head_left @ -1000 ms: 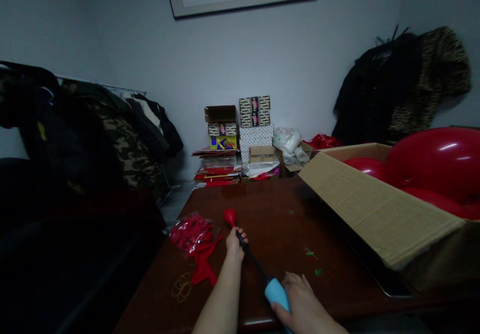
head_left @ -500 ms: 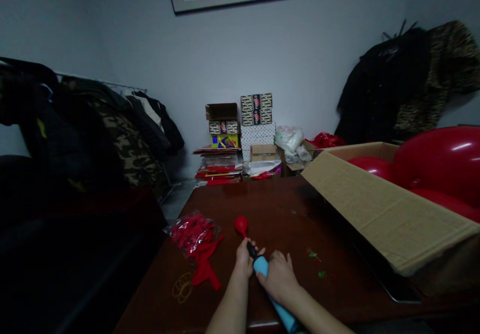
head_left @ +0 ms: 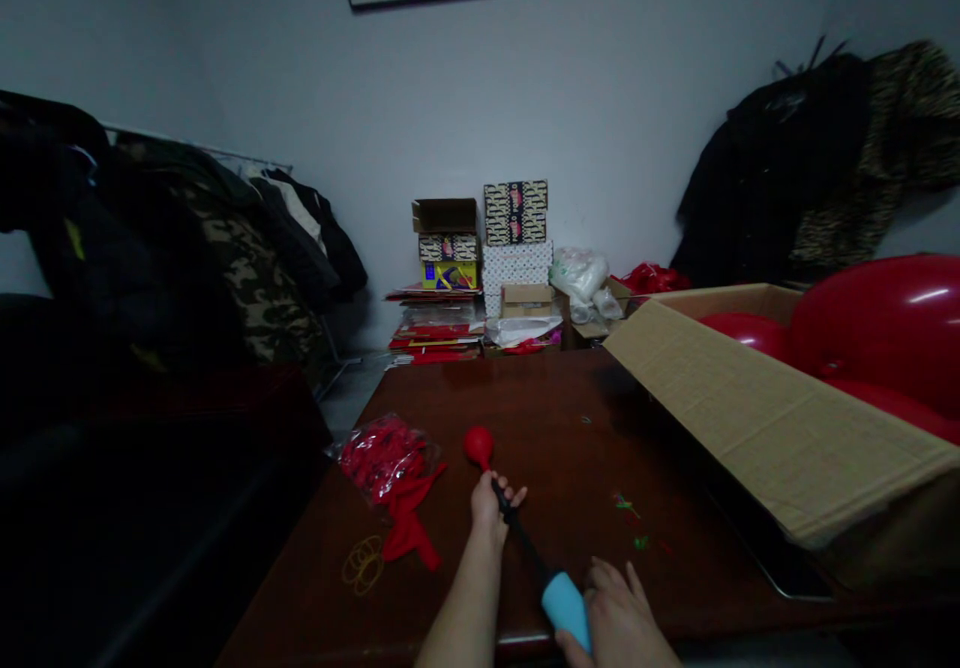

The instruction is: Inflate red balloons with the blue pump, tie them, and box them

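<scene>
My left hand is closed around the black nozzle end of a hand balloon pump, where the neck of a small, partly inflated red balloon sits. My right hand grips the pump's light blue barrel near the table's front edge. A length of black shaft shows between the nozzle and the barrel. Left of my left hand, flat red balloons lie beside a clear plastic bag of red balloons. Several yellowish rubber bands rest in front of them.
A cardboard box holding big inflated red balloons stands on the right of the brown table. Under its edge lies a dark flat object. Small coloured bits are scattered right of the pump. Stacked boxes stand against the wall.
My right hand has drawn the blue barrel back toward me and to the right, exposing the black shaft. The left hand stays at the nozzle; the balloon looks about the same size.
</scene>
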`<control>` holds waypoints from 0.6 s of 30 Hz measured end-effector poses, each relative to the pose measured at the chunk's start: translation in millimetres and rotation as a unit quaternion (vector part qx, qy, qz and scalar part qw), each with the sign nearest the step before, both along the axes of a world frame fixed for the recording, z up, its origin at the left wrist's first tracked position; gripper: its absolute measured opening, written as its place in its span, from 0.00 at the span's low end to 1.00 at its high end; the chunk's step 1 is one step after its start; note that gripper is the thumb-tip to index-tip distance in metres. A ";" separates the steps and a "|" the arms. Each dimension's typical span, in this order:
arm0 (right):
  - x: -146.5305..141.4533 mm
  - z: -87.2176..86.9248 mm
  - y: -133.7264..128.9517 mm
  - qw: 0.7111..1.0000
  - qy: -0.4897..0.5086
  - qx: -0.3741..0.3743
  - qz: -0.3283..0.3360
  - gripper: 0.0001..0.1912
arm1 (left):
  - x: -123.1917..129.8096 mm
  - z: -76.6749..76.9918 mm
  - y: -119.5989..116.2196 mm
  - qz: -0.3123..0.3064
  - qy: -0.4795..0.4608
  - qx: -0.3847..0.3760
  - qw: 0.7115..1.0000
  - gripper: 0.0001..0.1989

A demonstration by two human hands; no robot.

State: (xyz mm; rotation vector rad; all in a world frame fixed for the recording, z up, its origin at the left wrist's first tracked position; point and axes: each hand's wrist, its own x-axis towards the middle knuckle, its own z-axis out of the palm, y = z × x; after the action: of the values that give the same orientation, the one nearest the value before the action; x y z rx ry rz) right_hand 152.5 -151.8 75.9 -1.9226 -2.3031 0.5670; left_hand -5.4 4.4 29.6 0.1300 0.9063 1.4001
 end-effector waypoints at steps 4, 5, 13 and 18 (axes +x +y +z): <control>5.2 8.8 -4.1 1.000 0.006 -0.021 0.009 0.26 | -3.5 -0.3 -1.0 0.003 -0.019 0.011 1.000 0.07; 3.3 13.4 -3.8 1.000 0.002 -0.025 0.007 0.27 | -4.5 -0.5 -1.4 0.002 -0.030 0.016 0.999 0.07; -37.0 24.9 29.6 0.999 -0.005 0.034 -0.040 0.27 | -6.2 -1.2 -6.7 -0.029 -0.043 0.037 0.998 0.08; -61.4 16.7 63.4 0.997 -0.011 0.061 -0.049 0.29 | -6.5 -4.8 -6.3 -0.042 -0.025 0.045 0.998 0.08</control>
State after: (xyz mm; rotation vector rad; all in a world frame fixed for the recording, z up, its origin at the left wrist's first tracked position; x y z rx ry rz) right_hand 91.1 -88.4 92.6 -1.9808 -2.1844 0.3873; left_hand -12.0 -1.9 24.7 0.1984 0.7871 1.3604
